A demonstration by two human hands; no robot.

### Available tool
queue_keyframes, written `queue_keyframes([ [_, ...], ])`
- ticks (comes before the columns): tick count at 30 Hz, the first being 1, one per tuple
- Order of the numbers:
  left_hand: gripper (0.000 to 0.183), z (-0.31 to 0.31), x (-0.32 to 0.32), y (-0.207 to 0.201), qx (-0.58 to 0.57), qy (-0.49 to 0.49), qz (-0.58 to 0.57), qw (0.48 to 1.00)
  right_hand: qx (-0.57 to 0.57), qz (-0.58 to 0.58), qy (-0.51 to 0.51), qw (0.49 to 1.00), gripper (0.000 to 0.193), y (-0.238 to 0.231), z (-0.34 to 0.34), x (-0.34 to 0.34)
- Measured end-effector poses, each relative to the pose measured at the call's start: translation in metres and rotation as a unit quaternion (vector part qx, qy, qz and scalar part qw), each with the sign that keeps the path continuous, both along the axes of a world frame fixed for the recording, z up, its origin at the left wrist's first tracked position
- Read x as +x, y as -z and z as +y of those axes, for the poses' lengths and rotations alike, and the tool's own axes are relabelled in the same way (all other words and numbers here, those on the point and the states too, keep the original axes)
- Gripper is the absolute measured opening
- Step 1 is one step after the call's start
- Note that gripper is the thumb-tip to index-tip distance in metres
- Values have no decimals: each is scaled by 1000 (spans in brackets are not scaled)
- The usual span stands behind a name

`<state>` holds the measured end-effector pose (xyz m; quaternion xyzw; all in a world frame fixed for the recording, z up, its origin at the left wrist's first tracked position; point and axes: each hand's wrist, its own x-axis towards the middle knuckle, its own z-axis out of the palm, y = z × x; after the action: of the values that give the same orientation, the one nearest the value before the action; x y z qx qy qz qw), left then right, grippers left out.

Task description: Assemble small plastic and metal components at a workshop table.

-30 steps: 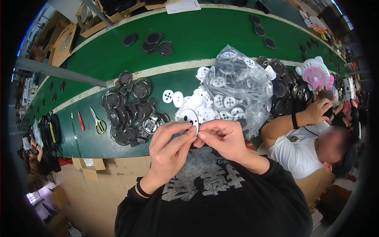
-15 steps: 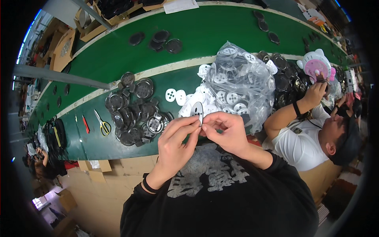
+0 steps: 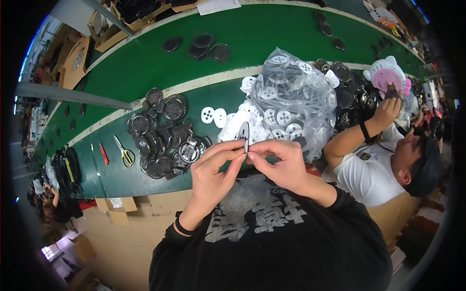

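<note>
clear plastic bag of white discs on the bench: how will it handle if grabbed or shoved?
The clear plastic bag looks thin and crinkled, so likely floppy. Packed with white discs, it probably sags and shifts. Its film may slip in a grip.

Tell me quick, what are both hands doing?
Left hand: pinched shut on the thin disc.
Right hand: pinched shut on the same disc.

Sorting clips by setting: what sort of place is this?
Likely a factory assembly line: a long green workbench carries heaps of black round parts and a clear bag of white discs, and a co-worker sits alongside at similar work.
</note>
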<state>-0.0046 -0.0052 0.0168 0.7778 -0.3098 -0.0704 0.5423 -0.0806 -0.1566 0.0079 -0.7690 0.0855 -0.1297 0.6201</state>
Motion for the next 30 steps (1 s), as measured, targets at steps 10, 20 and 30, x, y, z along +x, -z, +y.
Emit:
queue_keyframes([
  [10, 8, 0, 0, 0, -7, -8, 13, 1000, -17, 19, -36, 999, 8, -3, -1, 0],
  [20, 9, 2, -2, 0, -8, -10, -5, 1000, -25, 19, -32, 999, 7, -4, 2, -1],
  [30, 15, -4, -5, -2, 3, -18, -90, 996, -37, 0, -9, 999, 9, -4, 2, 0],
])
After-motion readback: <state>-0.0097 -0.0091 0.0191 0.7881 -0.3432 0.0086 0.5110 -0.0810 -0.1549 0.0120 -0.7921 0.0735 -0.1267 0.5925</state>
